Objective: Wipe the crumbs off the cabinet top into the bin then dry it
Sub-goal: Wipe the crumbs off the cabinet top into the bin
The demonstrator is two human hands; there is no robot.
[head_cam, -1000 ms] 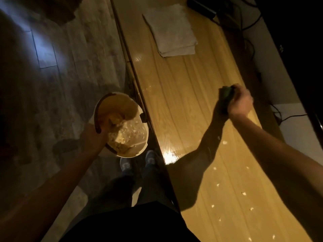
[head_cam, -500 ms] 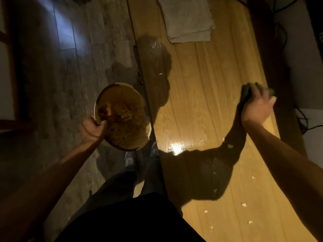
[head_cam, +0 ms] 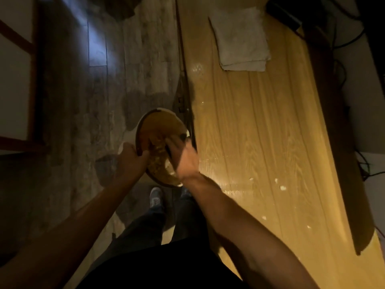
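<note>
The wooden cabinet top (head_cam: 260, 122) runs along the right, with a wet sheen near its front edge. Several pale crumbs (head_cam: 282, 187) lie on its near part. My left hand (head_cam: 133, 157) grips the near rim of the round bin (head_cam: 158, 111), held beside the cabinet's front edge; crumbs lie inside it. My right hand (head_cam: 184, 157) is over the bin's opening, blurred, closed on a dark sponge (head_cam: 168, 152) that shows only as an edge under the fingers. A folded white cloth (head_cam: 241, 38) lies at the far end of the top.
Dark cables (head_cam: 341, 38) run behind the cabinet along the wall, and a black device (head_cam: 285, 15) sits at the far back. A wooden frame (head_cam: 33, 80) stands on the floor to the left. My feet (head_cam: 155, 198) are right under the bin.
My right hand swept with the sponge from the back edge of the cabinet top across to the bin and now hovers over it. The left hand kept hold of the bin.
</note>
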